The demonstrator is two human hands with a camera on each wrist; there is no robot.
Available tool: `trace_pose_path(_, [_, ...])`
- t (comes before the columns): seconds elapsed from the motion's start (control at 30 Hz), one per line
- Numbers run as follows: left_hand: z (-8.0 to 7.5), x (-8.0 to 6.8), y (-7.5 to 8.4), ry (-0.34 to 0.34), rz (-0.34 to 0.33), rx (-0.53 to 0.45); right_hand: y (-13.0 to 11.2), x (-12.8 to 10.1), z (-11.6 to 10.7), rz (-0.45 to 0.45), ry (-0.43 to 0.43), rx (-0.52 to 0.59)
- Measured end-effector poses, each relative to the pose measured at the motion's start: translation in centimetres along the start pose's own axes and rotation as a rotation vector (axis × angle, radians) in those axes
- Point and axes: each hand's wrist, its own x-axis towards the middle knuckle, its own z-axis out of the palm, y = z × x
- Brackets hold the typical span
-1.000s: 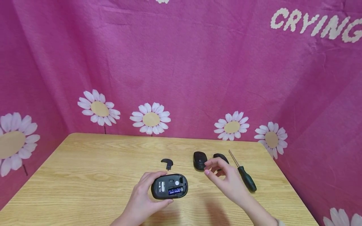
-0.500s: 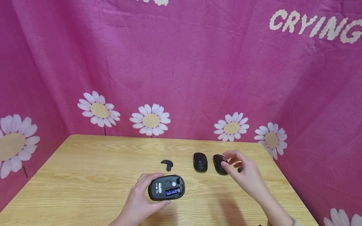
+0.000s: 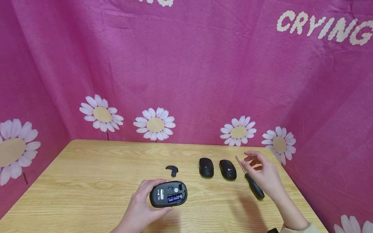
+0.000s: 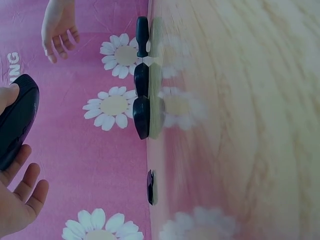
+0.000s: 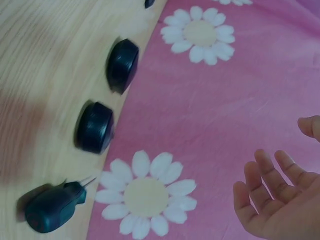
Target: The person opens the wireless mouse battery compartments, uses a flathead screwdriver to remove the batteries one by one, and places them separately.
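In the head view, the left hand [image 3: 140,207] grips an upturned black mouse [image 3: 168,194] just above the wooden table [image 3: 87,181], its battery bay showing. The right hand [image 3: 263,176] hovers empty with loose fingers just beside the screwdriver [image 3: 251,181]. Two more mice [image 3: 206,167] lie near it, and a small black cover [image 3: 172,169] lies behind the held mouse.

In the left wrist view, fingers curl around the mouse [image 4: 17,120], with the screwdriver [image 4: 142,37] far off.

In the right wrist view, the right hand [image 5: 280,205] is relaxed and spread, apart from the screwdriver [image 5: 52,206].
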Motion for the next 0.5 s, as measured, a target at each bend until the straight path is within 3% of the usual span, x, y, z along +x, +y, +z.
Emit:
trace_pose_path(0.17, [-0.1, 0.0, 0.2, -0.023, -0.068, -0.010, 1.4, 0.0, 0.2, 0.003, 0.028, -0.068])
trace_pose_path(0.5, [-0.3, -0.1, 0.3, -0.031, -0.107, -0.015, 3.3, -0.1, 0.6, -0.005, 0.024, -0.140])
